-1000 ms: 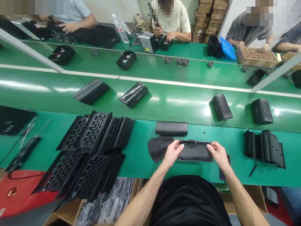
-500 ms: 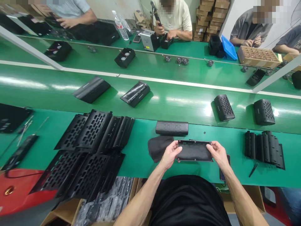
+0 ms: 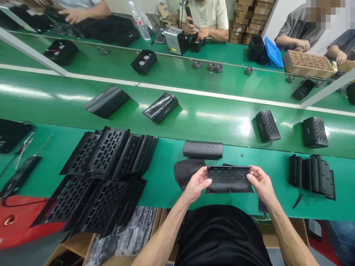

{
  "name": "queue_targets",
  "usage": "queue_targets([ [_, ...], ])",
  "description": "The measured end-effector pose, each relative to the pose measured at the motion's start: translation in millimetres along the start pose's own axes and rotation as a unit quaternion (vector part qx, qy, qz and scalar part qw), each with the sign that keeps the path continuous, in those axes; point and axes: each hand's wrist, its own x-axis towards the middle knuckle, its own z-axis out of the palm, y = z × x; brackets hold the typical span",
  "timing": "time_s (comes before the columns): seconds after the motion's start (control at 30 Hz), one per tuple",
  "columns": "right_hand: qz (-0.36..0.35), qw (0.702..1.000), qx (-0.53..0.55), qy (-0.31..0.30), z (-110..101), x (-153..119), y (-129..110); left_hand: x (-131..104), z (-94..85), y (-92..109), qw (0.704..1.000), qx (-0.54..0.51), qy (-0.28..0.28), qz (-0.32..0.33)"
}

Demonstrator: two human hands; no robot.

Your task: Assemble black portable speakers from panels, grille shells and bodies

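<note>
Between my two hands is a black perforated plastic speaker grille (image 3: 229, 180), its inner side facing me, with dark material over the slots. My left hand (image 3: 197, 184) grips its left end, thumb on the inner face. At the right end my right hand (image 3: 260, 184) pinches it in the same way. Dark cloth (image 3: 186, 171) lies just left of the grille, partly behind my left hand. Beyond the grille a closed black slotted shell (image 3: 203, 149) rests on the green table.
Stacked perforated grilles (image 3: 108, 153) spread over the left of the table (image 3: 163, 184). More curved panels (image 3: 313, 173) and a black pen-like tool (image 3: 298, 200) lie at right. Black housings (image 3: 267, 126) sit on the green conveyor (image 3: 216, 125). Co-workers sit across it.
The grille has tilted in my hands, so its slotted inside shows more openly to me. Both hands still hold its ends. The camera view has shifted slightly.
</note>
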Motion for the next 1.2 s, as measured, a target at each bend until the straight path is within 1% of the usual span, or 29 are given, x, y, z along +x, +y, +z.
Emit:
queue_targets([
  [0.13, 0.001, 1.0, 0.008, 0.003, 1, 1, 1, -2, -2.7, 3, 1.0, 0.003, -0.007, 0.002],
  [0.27, 0.003, 1.0, 0.001, 0.002, 3, 1, 0, -4, -3.8, 9, 1.0, 0.01, 0.002, -0.007],
  [0.37, 0.001, 1.0, -0.006, 0.004, 5, 3, 0, -5, -4.1, 12, 1.0, 0.004, -0.003, -0.019],
  [0.53, -0.011, 1.0, -0.021, 0.01, 9, 5, -4, -3, -2.2, 14, 1.0, 0.01, 0.019, -0.015],
  [0.6, -0.01, 1.0, -0.024, 0.008, 10, 6, -6, -2, -0.8, 15, 0.999, 0.003, 0.02, -0.03],
  [0.7, 0.013, 1.0, -0.02, -0.001, 14, 7, -8, 0, 1.4, 16, 0.998, -0.012, 0.026, -0.062],
  [0.8, 0.041, 0.999, -0.001, -0.006, 18, 9, -8, 3, 3.6, 15, 0.996, -0.028, 0.045, -0.078],
  [0.97, 0.073, 0.997, 0.024, -0.003, 25, 12, -6, 7, 8.3, 14, 0.992, -0.035, 0.09, -0.083],
  [1.2, 0.083, 0.996, 0.032, 0.0, 28, 13, -4, 8, 11.4, 17, 0.99, -0.039, 0.104, -0.09],
])
